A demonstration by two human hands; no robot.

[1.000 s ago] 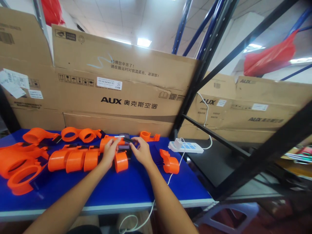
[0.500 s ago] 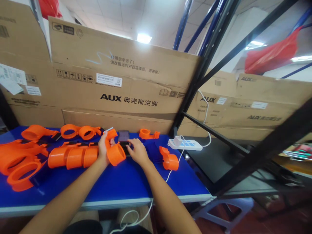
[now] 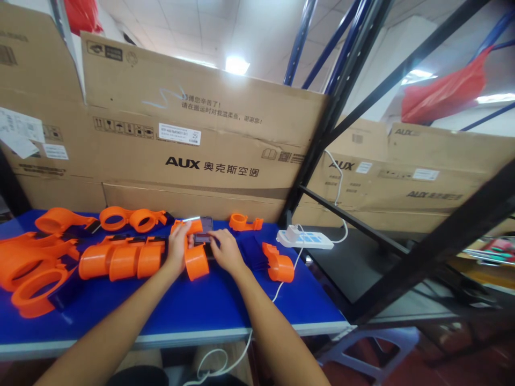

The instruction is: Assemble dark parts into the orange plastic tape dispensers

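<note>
My left hand (image 3: pixel 177 247) is wrapped round an orange tape dispenser (image 3: pixel 197 262), its ring end turned toward me and a pale strip along its far top edge. Close on its right is my right hand (image 3: pixel 226 249), thumb and forefinger drawn together near the dispenser's inner side; whatever they pinch is too small to make out. Behind the hands lies a dark, flat rectangular object (image 3: pixel 207 223), partly covered. A row of orange dispensers (image 3: pixel 123 261) stands to the left of my left hand.
More orange dispensers (image 3: pixel 38 284) crowd the left end of the blue tabletop (image 3: pixel 189 305). Two single ones (image 3: pixel 241 221) (image 3: pixel 281 268) lie at right. A white power strip (image 3: pixel 308 237) with a cable sits by the black rack post (image 3: pixel 311 155). Cardboard (image 3: pixel 217 139) walls the back.
My left hand has turned the dispenser, so its ring end faces more sideways and its upper part has swung right. My right hand stays almost in place beside it.
</note>
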